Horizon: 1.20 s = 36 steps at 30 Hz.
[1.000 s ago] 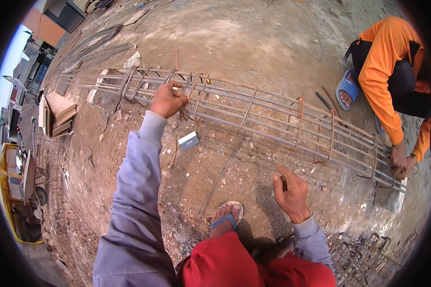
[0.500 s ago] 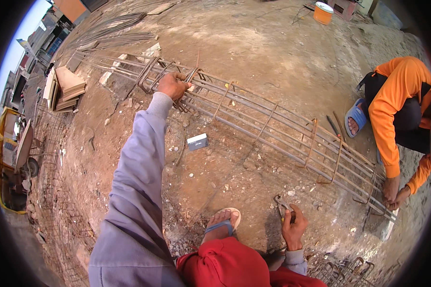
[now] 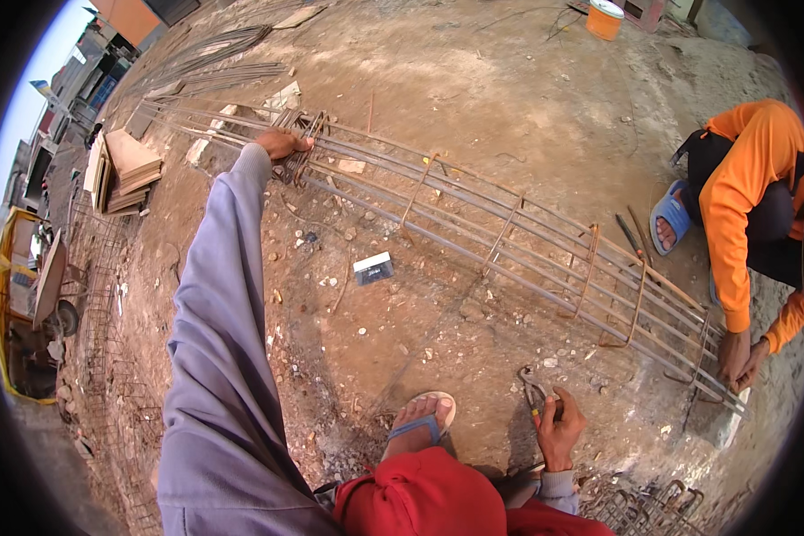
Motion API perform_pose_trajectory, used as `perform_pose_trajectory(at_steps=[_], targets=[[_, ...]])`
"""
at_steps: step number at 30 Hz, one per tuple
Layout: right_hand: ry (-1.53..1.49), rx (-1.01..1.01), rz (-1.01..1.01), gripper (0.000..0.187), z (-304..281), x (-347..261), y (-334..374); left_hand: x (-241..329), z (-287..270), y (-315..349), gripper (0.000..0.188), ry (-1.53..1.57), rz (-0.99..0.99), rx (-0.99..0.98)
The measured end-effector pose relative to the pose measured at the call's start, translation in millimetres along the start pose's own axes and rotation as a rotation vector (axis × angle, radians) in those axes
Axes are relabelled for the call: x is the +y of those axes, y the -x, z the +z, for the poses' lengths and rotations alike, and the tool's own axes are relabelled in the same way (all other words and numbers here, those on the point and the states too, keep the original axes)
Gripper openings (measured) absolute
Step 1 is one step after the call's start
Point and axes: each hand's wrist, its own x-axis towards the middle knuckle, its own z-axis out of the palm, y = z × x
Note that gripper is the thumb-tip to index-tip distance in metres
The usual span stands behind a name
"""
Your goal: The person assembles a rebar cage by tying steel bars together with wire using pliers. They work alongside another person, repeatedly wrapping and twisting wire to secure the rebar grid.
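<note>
A long rebar cage [image 3: 484, 263] runs from the upper left to the lower right, its steel bars threaded through bent wire stirrups. At its far left end, my left hand [image 3: 281, 143] is closed round a tight bunch of stirrups [image 3: 316, 125] on the bars. Several other stirrups stand spaced along the bars farther right. Low in the view, my right hand [image 3: 560, 433] grips a pair of pincers [image 3: 532, 389] by the handles, jaws pointing up, apart from the cage. Its lower fingers are partly hidden.
A co-worker in an orange sleeve [image 3: 728, 241] crouches at the cage's right end, both hands on the bars. A small dark-and-white box [image 3: 372, 268] lies on the dirt. Stacked boards [image 3: 132, 170], loose rods [image 3: 214, 54] and an orange bucket [image 3: 605, 20] stand farther off.
My left hand has slid leftward along the bars, bringing the stirrups together in one bunch at the left end. My right hand, still holding the pincers, has shifted slightly.
</note>
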Motion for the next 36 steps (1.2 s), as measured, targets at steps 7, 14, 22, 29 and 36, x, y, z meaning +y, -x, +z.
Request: perform_pose_trajectory(at_steps=[7, 14, 22, 29, 36], targets=[[0.037, -0.033, -0.021, 0.019, 5, 3, -9, 43, 39, 50, 0.023, 0.351, 0.124, -0.199], [-0.002, -0.025, -0.022, 0.019, 14, 9, -7, 55, 32, 71, 0.025, -0.012, 0.228, 0.088], [-0.024, -0.035, -0.032, 0.019, 12, 3, -5, 15, 40, 43, 0.023, 0.209, 0.128, 0.418], [-0.005, -0.049, 0.041, 0.02, 9, 5, 0, 15, 43, 61, 0.024, -0.397, 0.485, 0.91], [0.014, -0.133, 0.094, 0.022, 15, 16, 12, 98, 125, 284, 0.024, 0.238, 0.823, 0.188]])
